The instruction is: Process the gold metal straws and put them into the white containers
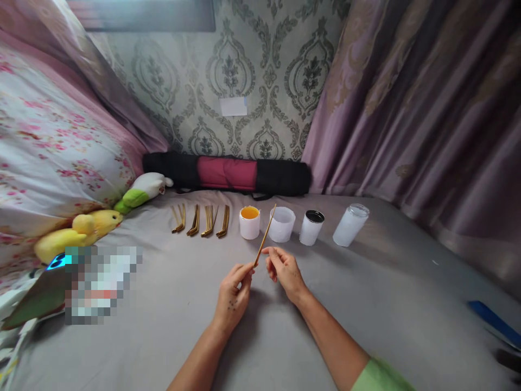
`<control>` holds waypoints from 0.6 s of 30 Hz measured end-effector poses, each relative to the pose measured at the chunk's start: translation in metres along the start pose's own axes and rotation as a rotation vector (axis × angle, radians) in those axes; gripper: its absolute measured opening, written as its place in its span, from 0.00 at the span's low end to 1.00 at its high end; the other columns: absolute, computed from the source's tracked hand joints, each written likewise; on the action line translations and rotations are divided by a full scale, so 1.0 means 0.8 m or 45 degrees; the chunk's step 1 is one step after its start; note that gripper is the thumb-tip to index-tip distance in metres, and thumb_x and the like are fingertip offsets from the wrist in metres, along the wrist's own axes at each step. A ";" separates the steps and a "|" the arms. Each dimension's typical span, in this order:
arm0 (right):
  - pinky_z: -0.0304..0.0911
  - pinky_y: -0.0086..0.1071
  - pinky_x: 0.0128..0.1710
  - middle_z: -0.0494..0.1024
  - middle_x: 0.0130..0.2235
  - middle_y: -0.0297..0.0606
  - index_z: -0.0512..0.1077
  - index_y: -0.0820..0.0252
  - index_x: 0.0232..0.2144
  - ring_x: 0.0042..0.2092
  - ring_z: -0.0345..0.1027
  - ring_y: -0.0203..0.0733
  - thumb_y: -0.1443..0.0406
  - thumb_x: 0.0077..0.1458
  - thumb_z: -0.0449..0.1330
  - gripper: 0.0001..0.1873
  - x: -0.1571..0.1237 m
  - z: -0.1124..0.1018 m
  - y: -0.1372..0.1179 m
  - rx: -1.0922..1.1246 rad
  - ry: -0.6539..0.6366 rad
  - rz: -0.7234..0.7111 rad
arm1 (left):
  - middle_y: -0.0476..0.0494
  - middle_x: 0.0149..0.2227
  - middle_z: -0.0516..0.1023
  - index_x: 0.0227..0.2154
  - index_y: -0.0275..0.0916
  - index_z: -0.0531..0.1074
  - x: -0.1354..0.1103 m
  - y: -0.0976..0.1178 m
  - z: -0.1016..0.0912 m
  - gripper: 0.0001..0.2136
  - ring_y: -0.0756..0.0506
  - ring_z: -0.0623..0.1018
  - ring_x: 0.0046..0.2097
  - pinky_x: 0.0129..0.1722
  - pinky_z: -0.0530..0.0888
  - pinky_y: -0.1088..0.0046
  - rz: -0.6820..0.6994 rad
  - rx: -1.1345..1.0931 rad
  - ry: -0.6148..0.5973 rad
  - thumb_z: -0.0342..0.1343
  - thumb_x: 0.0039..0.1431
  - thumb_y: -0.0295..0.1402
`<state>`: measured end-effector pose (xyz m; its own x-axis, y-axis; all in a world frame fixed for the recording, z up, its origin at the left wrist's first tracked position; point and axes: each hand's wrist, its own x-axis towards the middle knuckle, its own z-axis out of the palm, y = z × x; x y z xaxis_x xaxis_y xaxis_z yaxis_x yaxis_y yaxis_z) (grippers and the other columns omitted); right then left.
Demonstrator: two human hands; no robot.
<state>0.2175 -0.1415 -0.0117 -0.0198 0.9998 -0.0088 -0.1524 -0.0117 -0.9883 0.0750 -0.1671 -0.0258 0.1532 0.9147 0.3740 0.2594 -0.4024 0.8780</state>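
My left hand (234,298) pinches the lower end of a thin golden-brown stick (265,234), which slants up and to the right. Just right of the stick is my right hand (285,271), fingers loosely curled and apart, index fingertip close to the stick; I cannot tell whether it touches. Beyond the hands stand a white cup with orange-yellow contents (249,225), a wide translucent white tub (282,227), a white cup with a dark top (311,232) and a tilted-looking translucent jar (349,228). Several small groups of bent golden sticks (207,225) lie left of the cups.
A black and red rolled bag (228,174) lies along the wall. Plush toys (97,222) and a phone-like device (40,290) are at the left, beside a pixelated patch. A blue strip-like object (494,320) lies far right on the grey sheet (386,315).
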 end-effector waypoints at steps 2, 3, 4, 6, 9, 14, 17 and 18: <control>0.47 0.22 0.13 0.62 0.19 0.28 0.67 0.62 0.33 0.16 0.53 0.27 0.51 0.50 0.50 0.20 0.000 -0.001 -0.002 0.027 0.001 -0.012 | 0.43 0.34 0.71 0.42 0.38 0.70 -0.001 0.003 0.000 0.13 0.49 0.71 0.36 0.37 0.66 0.74 0.018 0.047 -0.018 0.44 0.57 0.28; 0.47 0.22 0.13 0.62 0.20 0.28 0.67 0.62 0.33 0.16 0.53 0.27 0.51 0.51 0.50 0.20 0.000 -0.002 -0.003 0.038 0.004 -0.015 | 0.43 0.34 0.70 0.42 0.38 0.70 -0.001 0.004 0.001 0.13 0.49 0.71 0.36 0.37 0.66 0.75 0.027 0.072 -0.028 0.44 0.57 0.28; 0.47 0.22 0.13 0.63 0.20 0.28 0.67 0.62 0.33 0.16 0.53 0.27 0.51 0.51 0.49 0.20 0.000 -0.002 -0.004 0.047 0.007 -0.017 | 0.42 0.34 0.70 0.42 0.38 0.70 -0.002 0.004 0.001 0.13 0.49 0.71 0.36 0.37 0.66 0.75 0.039 0.097 -0.039 0.43 0.57 0.28; 0.47 0.22 0.13 0.63 0.20 0.29 0.68 0.62 0.34 0.17 0.53 0.27 0.51 0.51 0.49 0.21 -0.001 -0.002 -0.007 0.062 0.015 -0.014 | 0.42 0.35 0.70 0.42 0.38 0.69 -0.003 0.002 0.002 0.13 0.49 0.70 0.37 0.37 0.66 0.75 0.063 0.139 -0.064 0.43 0.57 0.28; 0.48 0.22 0.13 0.63 0.21 0.30 0.68 0.62 0.33 0.17 0.54 0.26 0.51 0.51 0.49 0.21 -0.003 -0.002 -0.009 0.077 0.032 -0.013 | 0.41 0.36 0.69 0.42 0.38 0.69 -0.005 -0.003 0.004 0.14 0.50 0.70 0.37 0.37 0.66 0.75 0.101 0.193 -0.097 0.42 0.57 0.27; 0.47 0.22 0.13 0.63 0.20 0.30 0.68 0.62 0.32 0.17 0.53 0.27 0.52 0.51 0.49 0.20 -0.004 -0.004 -0.011 0.097 0.039 -0.049 | 0.41 0.36 0.69 0.43 0.38 0.68 -0.007 -0.009 0.006 0.15 0.50 0.70 0.36 0.37 0.67 0.74 0.157 0.266 -0.113 0.41 0.57 0.25; 0.47 0.22 0.13 0.63 0.21 0.30 0.68 0.62 0.32 0.18 0.53 0.27 0.52 0.51 0.50 0.19 -0.003 -0.004 -0.011 0.098 0.046 -0.054 | 0.41 0.36 0.69 0.44 0.38 0.68 -0.008 -0.010 0.006 0.15 0.50 0.70 0.36 0.37 0.67 0.74 0.153 0.294 -0.109 0.41 0.56 0.25; 0.47 0.22 0.13 0.63 0.21 0.30 0.68 0.62 0.32 0.18 0.53 0.27 0.52 0.51 0.51 0.18 -0.003 -0.004 -0.011 0.098 0.048 -0.055 | 0.41 0.36 0.69 0.44 0.38 0.68 -0.008 -0.010 0.006 0.15 0.50 0.70 0.36 0.37 0.67 0.74 0.151 0.302 -0.109 0.41 0.56 0.24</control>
<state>0.2224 -0.1437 -0.0039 0.0253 0.9993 0.0263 -0.2279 0.0314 -0.9732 0.0766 -0.1696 -0.0369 0.2730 0.8584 0.4343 0.4491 -0.5129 0.7316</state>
